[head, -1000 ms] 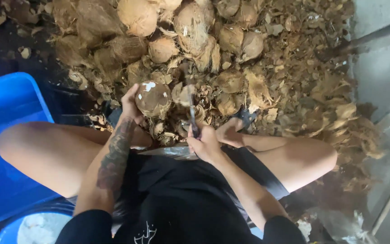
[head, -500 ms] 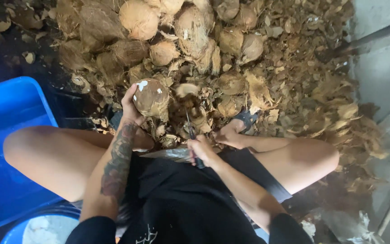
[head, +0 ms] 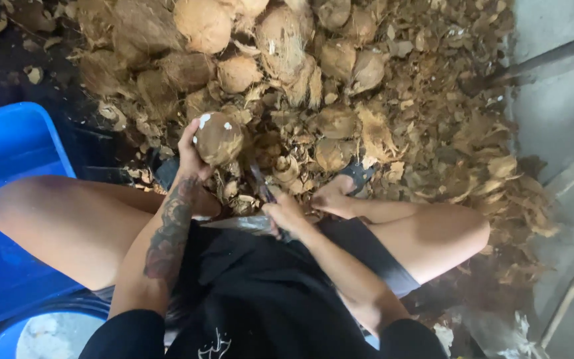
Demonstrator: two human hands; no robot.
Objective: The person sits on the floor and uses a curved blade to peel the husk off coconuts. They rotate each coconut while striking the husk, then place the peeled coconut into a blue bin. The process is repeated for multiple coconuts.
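Observation:
My left hand point(head: 191, 156) grips a round brown coconut point(head: 219, 137) with small white patches where the shell is chipped, held up in front of my knees. My right hand point(head: 286, 216) is closed on the handle of a knife point(head: 262, 186) whose blade points up and forward, a little below and to the right of the coconut, not touching it. I sit with both knees spread, feet at the edge of a heap of husk.
A big pile of husked coconuts point(head: 280, 40) and dry husk scraps point(head: 433, 133) fills the ground ahead. A blue crate point(head: 8, 153) stands at left, a blue tub point(head: 48, 332) with white pieces at bottom left. A grey concrete floor point(head: 566, 119) lies at right.
My right hand has drawn the knife down and back from the coconut towards my lap. My left hand has turned the coconut slightly and kept it raised.

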